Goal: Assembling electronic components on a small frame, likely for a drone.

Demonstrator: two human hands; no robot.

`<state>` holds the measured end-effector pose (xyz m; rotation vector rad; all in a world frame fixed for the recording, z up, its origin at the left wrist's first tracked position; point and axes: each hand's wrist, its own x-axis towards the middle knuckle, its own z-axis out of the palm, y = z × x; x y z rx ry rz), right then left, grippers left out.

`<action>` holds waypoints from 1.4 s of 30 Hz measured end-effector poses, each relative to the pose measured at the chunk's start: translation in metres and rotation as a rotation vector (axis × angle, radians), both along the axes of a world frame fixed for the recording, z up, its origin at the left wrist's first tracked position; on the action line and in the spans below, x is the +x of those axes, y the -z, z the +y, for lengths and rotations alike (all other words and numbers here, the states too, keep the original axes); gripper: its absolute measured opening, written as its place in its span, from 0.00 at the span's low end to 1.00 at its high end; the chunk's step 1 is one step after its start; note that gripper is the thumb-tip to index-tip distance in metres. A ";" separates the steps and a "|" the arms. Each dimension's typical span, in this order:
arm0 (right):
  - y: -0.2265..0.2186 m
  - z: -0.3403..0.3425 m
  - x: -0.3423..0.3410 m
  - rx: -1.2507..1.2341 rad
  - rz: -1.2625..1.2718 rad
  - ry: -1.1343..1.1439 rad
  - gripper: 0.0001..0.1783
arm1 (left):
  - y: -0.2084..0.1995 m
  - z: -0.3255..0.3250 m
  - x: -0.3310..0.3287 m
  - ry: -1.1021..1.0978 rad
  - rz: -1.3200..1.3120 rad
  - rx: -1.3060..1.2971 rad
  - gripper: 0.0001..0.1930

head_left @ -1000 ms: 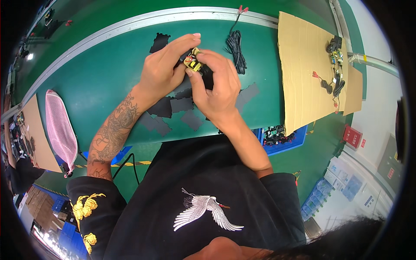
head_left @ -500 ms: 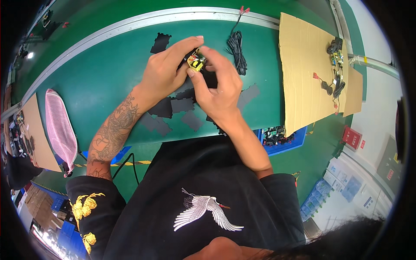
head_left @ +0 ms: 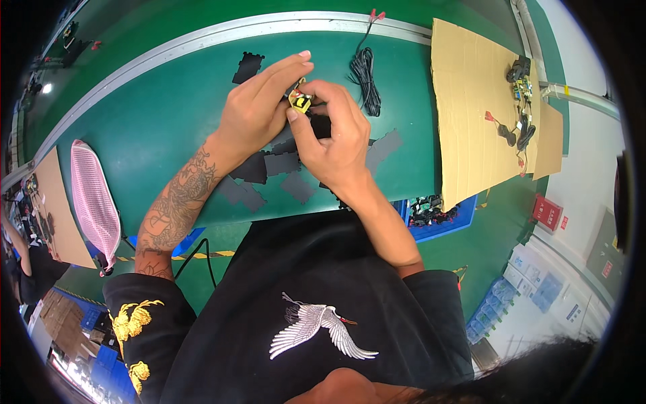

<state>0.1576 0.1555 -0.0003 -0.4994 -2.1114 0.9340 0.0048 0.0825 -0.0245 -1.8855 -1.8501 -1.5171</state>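
Between my two hands, over the middle of the green table, is a small circuit board (head_left: 300,102) with a yellow-wrapped part on it. My left hand (head_left: 252,111) is curled round its left side, fingers stretched past its far edge. On the near right side, my right hand (head_left: 336,135) pinches it with thumb and bent fingers. Something dark shows beneath the board, partly hidden by the hands. Several thin black sheets with notched edges (head_left: 282,162) lie on the table below, and another black sheet (head_left: 247,67) lies beyond my left hand.
A coiled black cable (head_left: 364,77) with red clips (head_left: 377,14) lies to the right. Past it stands a cardboard sheet (head_left: 474,101) with a sample assembly fixed on it. A pink mesh-patterned item (head_left: 94,195) is at the left; a blue bin (head_left: 444,229) of parts sits below the table.
My right hand has shifted slightly left with the circuit board, and its index finger has bent in closer. The board is tilted a little differently. At the far left, another person's arm has come into view.
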 end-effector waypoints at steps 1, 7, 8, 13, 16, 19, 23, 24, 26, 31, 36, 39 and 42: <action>0.000 0.000 0.000 0.001 0.000 0.001 0.18 | 0.001 0.000 0.000 -0.004 0.030 0.010 0.28; 0.001 -0.002 0.001 -0.063 -0.019 -0.027 0.18 | 0.003 0.000 0.000 0.006 0.030 0.023 0.28; 0.001 -0.002 0.000 -0.082 -0.006 -0.027 0.18 | 0.002 0.001 0.000 0.006 0.031 0.025 0.28; 0.002 -0.002 0.002 -0.131 0.003 -0.010 0.19 | -0.003 -0.002 0.002 0.050 -0.053 -0.065 0.28; 0.004 0.001 0.004 -0.154 -0.002 0.000 0.21 | -0.005 -0.005 0.003 0.100 -0.102 -0.156 0.32; 0.006 0.005 0.006 -0.128 -0.004 0.030 0.20 | -0.002 -0.007 0.002 0.184 -0.212 -0.262 0.38; 0.006 0.009 0.005 0.032 -0.009 0.077 0.19 | -0.004 -0.006 0.009 0.237 -0.278 -0.281 0.41; 0.006 0.009 0.004 -0.002 0.025 0.092 0.18 | -0.006 -0.005 0.014 0.242 -0.343 -0.256 0.42; 0.008 0.009 0.005 0.000 0.047 0.085 0.19 | -0.011 -0.006 0.020 0.248 -0.407 -0.232 0.43; 0.009 0.010 0.002 -0.003 0.069 0.086 0.19 | -0.016 -0.009 0.017 0.240 -0.436 -0.301 0.45; 0.009 0.009 0.002 -0.071 0.070 0.055 0.19 | -0.012 -0.010 0.017 0.269 -0.477 -0.288 0.45; 0.012 0.011 0.003 -0.061 0.078 0.050 0.19 | -0.011 -0.010 0.017 0.284 -0.518 -0.287 0.45; 0.009 0.009 0.004 -0.115 0.065 0.056 0.19 | -0.012 -0.010 0.017 0.293 -0.530 -0.318 0.45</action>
